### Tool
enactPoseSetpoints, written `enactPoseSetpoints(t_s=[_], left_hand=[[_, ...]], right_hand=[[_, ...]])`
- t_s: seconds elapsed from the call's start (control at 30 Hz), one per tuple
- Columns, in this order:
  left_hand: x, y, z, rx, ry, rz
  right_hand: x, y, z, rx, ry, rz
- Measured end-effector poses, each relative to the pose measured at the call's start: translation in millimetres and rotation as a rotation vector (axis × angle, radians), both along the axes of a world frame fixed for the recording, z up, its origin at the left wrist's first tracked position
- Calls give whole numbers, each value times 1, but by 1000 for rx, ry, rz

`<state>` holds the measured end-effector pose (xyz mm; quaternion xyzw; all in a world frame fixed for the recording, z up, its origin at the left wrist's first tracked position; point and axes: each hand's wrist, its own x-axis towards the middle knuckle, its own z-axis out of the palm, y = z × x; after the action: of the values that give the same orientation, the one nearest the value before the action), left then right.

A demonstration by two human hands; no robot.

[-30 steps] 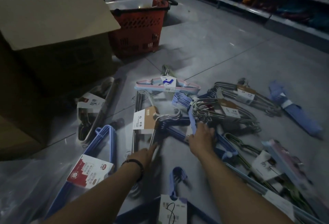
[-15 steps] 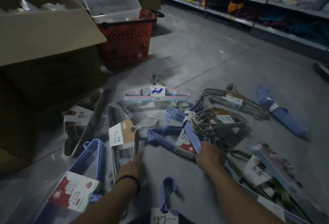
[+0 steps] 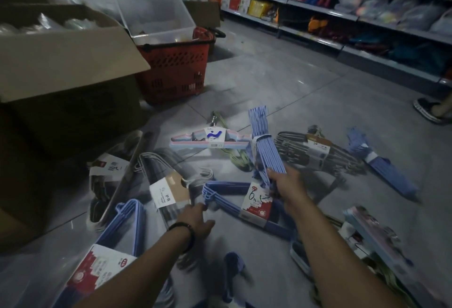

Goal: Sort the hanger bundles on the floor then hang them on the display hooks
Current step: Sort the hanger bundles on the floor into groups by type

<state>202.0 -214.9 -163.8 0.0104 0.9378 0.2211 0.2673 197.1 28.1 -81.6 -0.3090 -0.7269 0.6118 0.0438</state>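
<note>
The right hand (image 3: 285,183) grips a light blue bundle (image 3: 263,146), long and thin with a white band, lifted over the floor (image 3: 281,82). The left hand (image 3: 195,219) has straight fingers beside a grey bundle (image 3: 168,192). More bundles (image 3: 256,206) lie all around, and behind stand one red basket (image 3: 176,68), one clear bin (image 3: 156,14), one brown box (image 3: 61,58).

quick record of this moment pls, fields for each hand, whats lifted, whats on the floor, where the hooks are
right hand: grips light blue hanger bundle, raised off the floor
left hand: open, fingers at the edge of tan-labelled grey bundle
on floor: dark blue bundle, pink-and-blue bundle, several more
nearby: red basket, cardboard box
display hooks: not in view
</note>
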Motion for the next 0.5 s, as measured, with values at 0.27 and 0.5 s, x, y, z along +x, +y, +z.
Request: enactPoseSetpoints(t_s=[0.27, 0.5], left_hand=[[-13, -2, 57, 518, 25, 250], [-9, -16, 106, 1138, -367, 555]], right_hand=[[11, -9, 125, 12, 23, 83], [29, -34, 220, -86, 187, 291]])
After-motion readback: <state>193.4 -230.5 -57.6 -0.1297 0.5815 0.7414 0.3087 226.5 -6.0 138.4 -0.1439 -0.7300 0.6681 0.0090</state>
